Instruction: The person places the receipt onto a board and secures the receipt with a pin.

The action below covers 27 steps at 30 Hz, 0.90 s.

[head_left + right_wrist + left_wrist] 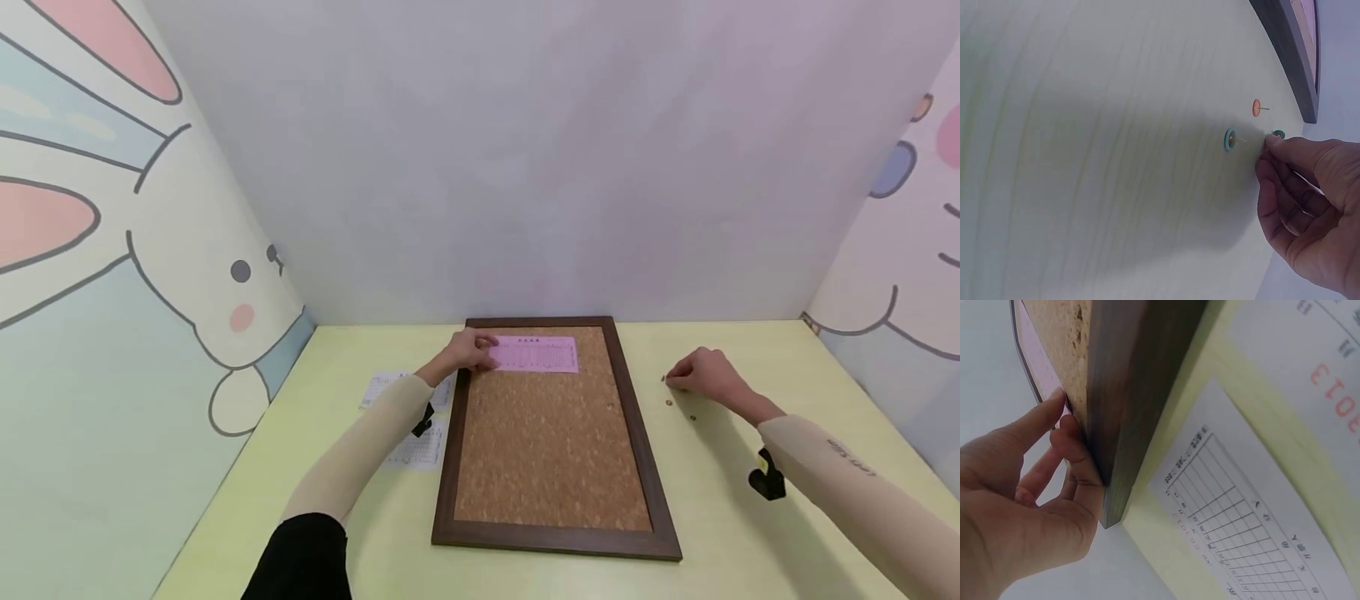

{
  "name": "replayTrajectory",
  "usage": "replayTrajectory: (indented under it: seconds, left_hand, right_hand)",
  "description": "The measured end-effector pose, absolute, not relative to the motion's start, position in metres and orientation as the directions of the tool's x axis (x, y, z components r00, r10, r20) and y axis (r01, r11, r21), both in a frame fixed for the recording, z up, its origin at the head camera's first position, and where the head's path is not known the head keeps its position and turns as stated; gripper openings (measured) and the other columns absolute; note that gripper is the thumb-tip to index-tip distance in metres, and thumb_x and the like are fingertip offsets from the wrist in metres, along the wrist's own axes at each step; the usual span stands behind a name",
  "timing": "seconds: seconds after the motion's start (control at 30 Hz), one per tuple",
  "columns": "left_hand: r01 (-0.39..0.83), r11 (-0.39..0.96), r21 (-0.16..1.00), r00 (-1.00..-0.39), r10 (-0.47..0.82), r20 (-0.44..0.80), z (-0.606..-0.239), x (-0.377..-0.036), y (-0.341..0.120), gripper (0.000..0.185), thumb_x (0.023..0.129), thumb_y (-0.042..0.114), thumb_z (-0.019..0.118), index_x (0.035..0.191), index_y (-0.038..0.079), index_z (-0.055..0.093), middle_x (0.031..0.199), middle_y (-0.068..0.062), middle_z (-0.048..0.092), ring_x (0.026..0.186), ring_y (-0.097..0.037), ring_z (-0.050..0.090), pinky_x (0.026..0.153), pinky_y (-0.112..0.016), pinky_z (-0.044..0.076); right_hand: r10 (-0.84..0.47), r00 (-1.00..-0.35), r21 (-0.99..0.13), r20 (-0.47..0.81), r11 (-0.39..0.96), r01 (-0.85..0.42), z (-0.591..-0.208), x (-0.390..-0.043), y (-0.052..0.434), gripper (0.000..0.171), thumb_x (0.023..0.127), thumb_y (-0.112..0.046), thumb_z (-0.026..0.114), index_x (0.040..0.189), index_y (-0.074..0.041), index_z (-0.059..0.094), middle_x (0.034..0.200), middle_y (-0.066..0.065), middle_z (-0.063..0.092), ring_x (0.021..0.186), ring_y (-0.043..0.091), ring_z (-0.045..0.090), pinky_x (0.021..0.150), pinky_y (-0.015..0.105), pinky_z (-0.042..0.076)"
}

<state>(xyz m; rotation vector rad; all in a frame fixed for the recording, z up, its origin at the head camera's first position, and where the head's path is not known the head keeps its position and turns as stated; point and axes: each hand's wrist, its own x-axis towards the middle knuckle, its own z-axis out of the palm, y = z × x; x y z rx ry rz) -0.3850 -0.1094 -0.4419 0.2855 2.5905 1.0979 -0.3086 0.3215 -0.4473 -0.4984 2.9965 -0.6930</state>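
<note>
A pink printed slip [536,354] lies flat near the top of a brown-framed corkboard [551,450]. My left hand [472,350] presses the slip's left end with its fingertips. In the left wrist view the thumb [1038,419] touches the pink paper, and bent fingers rest near the dark frame [1135,381]. Right of the board, my right hand [705,372] is low over the table, thumb and finger pinching a small thumbtack mostly hidden between the tips. Beside them is a green thumbtack [1279,134]; an orange thumbtack [1257,107] and a teal thumbtack [1230,139] lie point up nearby.
White printed slips [416,446] lie on the pale yellow table [367,542] left of the board, partly under my left forearm. A grey wall [555,167] rises behind the table, with cartoon-printed walls on both sides.
</note>
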Motion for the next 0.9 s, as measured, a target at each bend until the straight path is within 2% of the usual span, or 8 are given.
replayTrajectory:
  seconds: [0.13,0.17,0.33,0.53,0.7,0.9]
  left_hand:
    - [0.054,0.685,0.726,-0.928,0.303,-0.217,-0.437,-0.387,-0.107,0.046,0.089,0.010,0.078,0.133,0.003,0.064,0.112,-0.019,0.068,0.070,-0.013,0.060,0.062,-0.024,0.053]
    - [0.063,0.684,0.727,-0.927,0.311,-0.212,-0.437,-0.387,-0.108,0.045,0.088,0.010,0.080,0.131,0.004,0.066,0.108,-0.018,0.068,0.069,-0.014,0.060,0.061,-0.024,0.053]
    - [0.052,0.689,0.722,-0.930,0.297,-0.216,-0.435,-0.386,-0.109,0.045,0.088,0.011,0.080,0.130,0.005,0.066,0.105,-0.014,0.067,0.072,-0.015,0.063,0.065,-0.027,0.055]
    - [0.057,0.719,0.693,-0.938,0.277,-0.210,-0.436,-0.385,-0.108,0.045,0.091,0.011,0.077,0.133,0.004,0.064,0.108,-0.015,0.066,0.073,-0.013,0.057,0.060,-0.021,0.049]
    - [0.066,0.721,0.689,-0.937,0.282,-0.205,-0.437,-0.385,-0.107,0.044,0.091,0.011,0.076,0.133,0.004,0.064,0.108,-0.015,0.066,0.073,-0.013,0.056,0.059,-0.020,0.047]
    - [0.067,0.722,0.689,-0.936,0.284,-0.206,-0.439,-0.384,-0.106,0.045,0.090,0.011,0.077,0.133,0.004,0.064,0.104,-0.013,0.066,0.072,-0.013,0.055,0.058,-0.020,0.047]
  right_hand:
    - [-0.336,-0.942,-0.438,0.018,0.844,-0.310,-0.441,-0.311,0.325,0.019,0.088,-0.008,0.075,0.097,0.009,0.076,0.090,0.022,0.077,0.073,0.023,0.071,0.066,0.037,0.055]
    - [-0.342,-0.940,-0.439,0.015,0.842,-0.314,-0.440,-0.311,0.325,0.020,0.087,-0.008,0.075,0.098,0.010,0.076,0.090,0.022,0.077,0.075,0.024,0.071,0.067,0.037,0.055]
    - [-0.355,-0.934,-0.446,0.049,0.828,-0.338,-0.439,-0.314,0.317,0.019,0.089,-0.008,0.074,0.098,0.008,0.076,0.089,0.020,0.077,0.072,0.022,0.070,0.065,0.035,0.053]
    - [-0.313,-0.949,-0.455,0.036,0.840,-0.294,-0.440,-0.321,0.306,0.019,0.093,-0.013,0.072,0.091,0.006,0.078,0.076,0.013,0.076,0.060,0.012,0.057,0.058,0.029,0.043]
    - [-0.304,-0.952,-0.418,-0.019,0.868,-0.269,-0.439,-0.324,0.307,0.020,0.092,-0.010,0.070,0.086,0.008,0.078,0.068,0.011,0.073,0.054,0.010,0.048,0.055,0.028,0.038]
    - [-0.330,-0.942,-0.469,-0.054,0.842,-0.268,-0.440,-0.319,0.313,0.022,0.096,-0.012,0.067,0.094,0.009,0.075,0.076,0.013,0.073,0.060,0.010,0.048,0.061,0.030,0.038]
